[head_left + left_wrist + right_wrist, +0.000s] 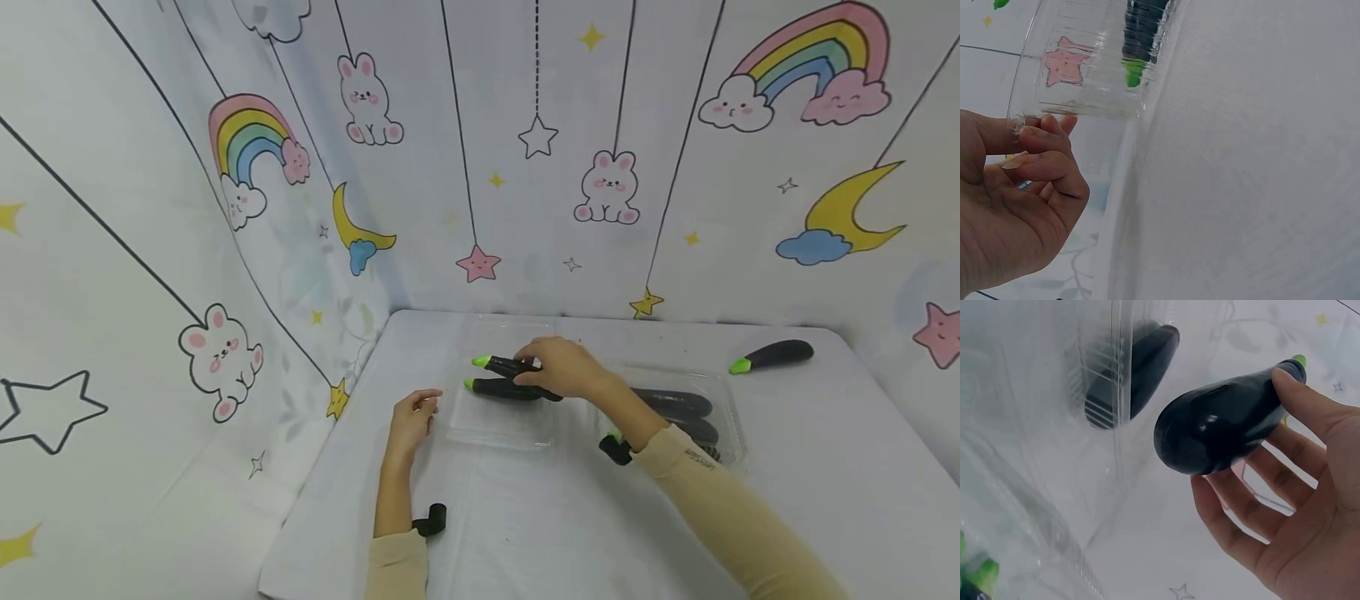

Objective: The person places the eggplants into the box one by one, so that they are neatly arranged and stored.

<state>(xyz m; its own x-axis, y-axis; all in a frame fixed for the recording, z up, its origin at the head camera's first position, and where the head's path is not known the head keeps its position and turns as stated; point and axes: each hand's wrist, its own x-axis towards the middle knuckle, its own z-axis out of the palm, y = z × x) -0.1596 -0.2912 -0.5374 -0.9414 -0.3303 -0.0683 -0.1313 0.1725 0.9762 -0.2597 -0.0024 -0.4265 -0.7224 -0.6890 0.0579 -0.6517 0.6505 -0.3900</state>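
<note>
My right hand grips a dark eggplant with a bright green tip, thumb on one side and fingers on the other. Its rounded end fills the middle of the right wrist view. Just below it in the head view, a second eggplant lies in the left clear plastic box. Beside that box's left edge is my left hand, its fingers loosely bent. In the left wrist view these fingers overlap the corner of the clear box.
Several eggplants lie in another clear box to the right, partly hidden by my right forearm. One more eggplant rests on the white table at the far right. A patterned cloth wall rises behind the table.
</note>
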